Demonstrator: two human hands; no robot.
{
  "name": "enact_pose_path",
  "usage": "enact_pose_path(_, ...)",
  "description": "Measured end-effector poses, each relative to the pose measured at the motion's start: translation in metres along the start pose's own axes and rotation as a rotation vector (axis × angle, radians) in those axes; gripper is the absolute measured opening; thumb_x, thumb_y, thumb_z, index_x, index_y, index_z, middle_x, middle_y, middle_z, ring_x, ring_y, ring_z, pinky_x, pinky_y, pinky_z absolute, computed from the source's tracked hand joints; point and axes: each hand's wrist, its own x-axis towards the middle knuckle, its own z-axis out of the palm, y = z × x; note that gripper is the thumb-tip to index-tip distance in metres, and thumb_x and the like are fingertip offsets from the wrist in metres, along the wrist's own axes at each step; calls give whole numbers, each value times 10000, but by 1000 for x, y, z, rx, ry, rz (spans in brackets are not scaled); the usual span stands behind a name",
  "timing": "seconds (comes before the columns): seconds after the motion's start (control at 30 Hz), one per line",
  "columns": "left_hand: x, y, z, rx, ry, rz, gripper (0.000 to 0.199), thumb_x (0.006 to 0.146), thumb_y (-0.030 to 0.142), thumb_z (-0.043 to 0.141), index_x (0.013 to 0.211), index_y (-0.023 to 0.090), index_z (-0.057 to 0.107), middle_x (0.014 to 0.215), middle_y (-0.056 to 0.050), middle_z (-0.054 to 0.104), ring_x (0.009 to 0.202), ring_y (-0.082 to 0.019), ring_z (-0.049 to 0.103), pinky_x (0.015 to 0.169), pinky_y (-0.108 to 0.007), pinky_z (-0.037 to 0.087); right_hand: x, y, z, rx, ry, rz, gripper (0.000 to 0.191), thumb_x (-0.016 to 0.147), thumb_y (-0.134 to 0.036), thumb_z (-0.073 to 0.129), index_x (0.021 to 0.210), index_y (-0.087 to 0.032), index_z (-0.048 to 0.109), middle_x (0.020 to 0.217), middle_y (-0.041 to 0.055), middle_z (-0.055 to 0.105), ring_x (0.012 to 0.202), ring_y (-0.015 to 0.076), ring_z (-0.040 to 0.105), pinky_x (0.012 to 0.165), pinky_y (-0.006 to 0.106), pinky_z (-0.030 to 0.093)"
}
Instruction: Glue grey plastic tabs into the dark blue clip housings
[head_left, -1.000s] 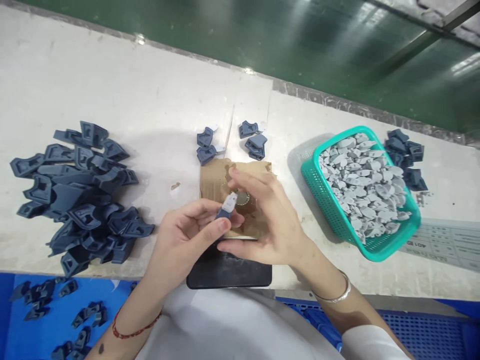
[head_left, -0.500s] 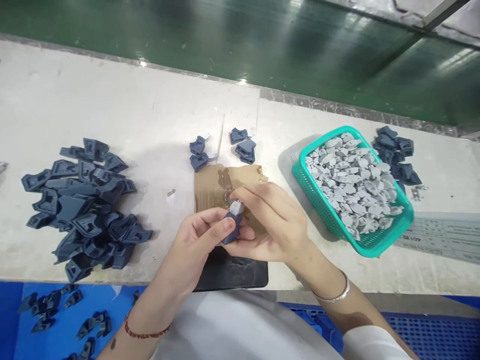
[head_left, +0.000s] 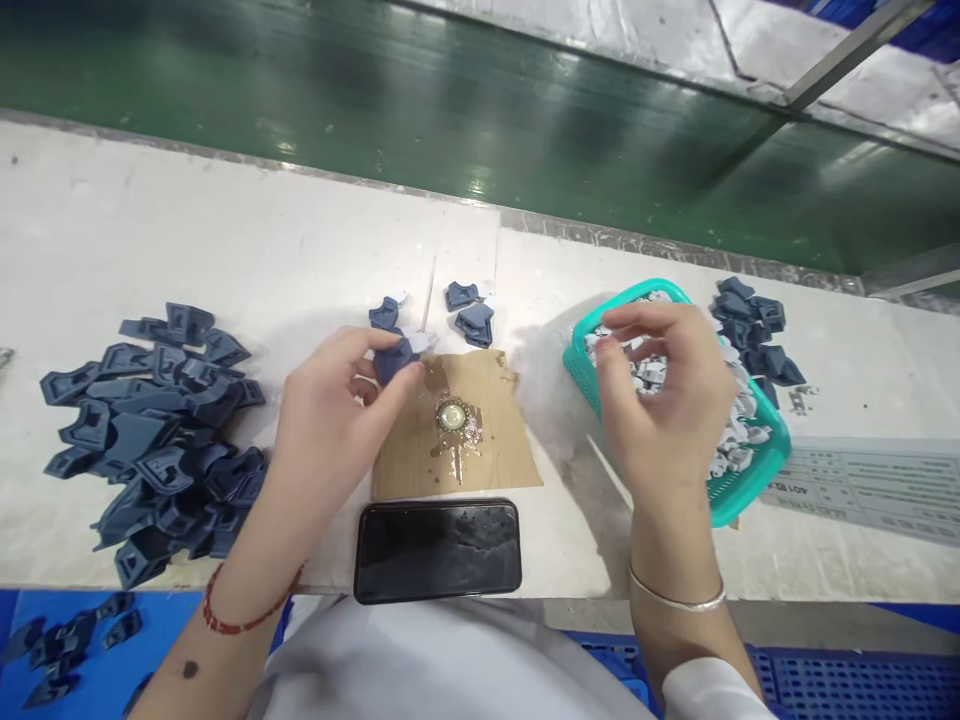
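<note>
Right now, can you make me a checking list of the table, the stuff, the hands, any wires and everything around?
Surface: white tabletop; stained cardboard with wet-looking patches around a small round item.
Parts: dark blue-grey plastic pieces heaped at left; small light-grey pieces in a teal basket.
Clutter: smartphone nearest the person; printed sheet at right.
Hands: left hand pinches a blue-grey part; right hand hovers over the basket, fingers apart.
Cables: nothing seen on the table.
Surroundings: green surface beyond; blue perforated crate below right.

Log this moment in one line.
left hand: holds blue-grey plastic part | right hand: open over teal basket | smartphone: beside cardboard
</note>
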Motion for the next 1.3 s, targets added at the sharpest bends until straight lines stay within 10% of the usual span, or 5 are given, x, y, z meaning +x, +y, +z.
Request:
enact_pose_path(0.27,21,-16,1,139,-32,175,351,923,221,615,1254,143,701,1286,-132,726,899,-199,744,724,-300,609,11,27,3,-122,-207,482,286,846,-319,628,1076,-186,731,1006,127,813,865,275,744,821,457,586)
enact_pose_path(0.7,15,-47,-85,807,209,18,547,980,311,582,1449,29,590,1538,-313,560,1467,-477,481,1217,-632,367,14,22,7,-113,-114,537,293,767,-226,579,1007,-160,735,921,119,784,777,247,723,811,447,593)
enact_pose_path(0.9,33,-47,-99,966,32,-201,576,980,336,480,1480,72,586,1395,-234,692,1321,-480,546,1145,-594,456,12,10,0,321,54,575,244,779,-266,665,950,-207,828,750,30,726,729,203,689,731,381,560)
enact_pose_path(1.13,34,-47,-90,782,174,-109,181,966,345,523,1054,277,666,941,-108,675,1280,-473,552,1045,-674,535,4,-12,5,802,-230,599,117,874,-327,711,881,-266,810,730,-2,687,644,147,621,665,312,573)
enact_pose_path(1.3,30,-31,-88,647,271,-114,254,949,351,573,1161,273,687,963,-45,679,1017,-332,675,1055,-586,528,-3,-18,14,898,-347,624,199,846,-432,797,891,-238,808,686,5,694,610,149,629,615,305,589)
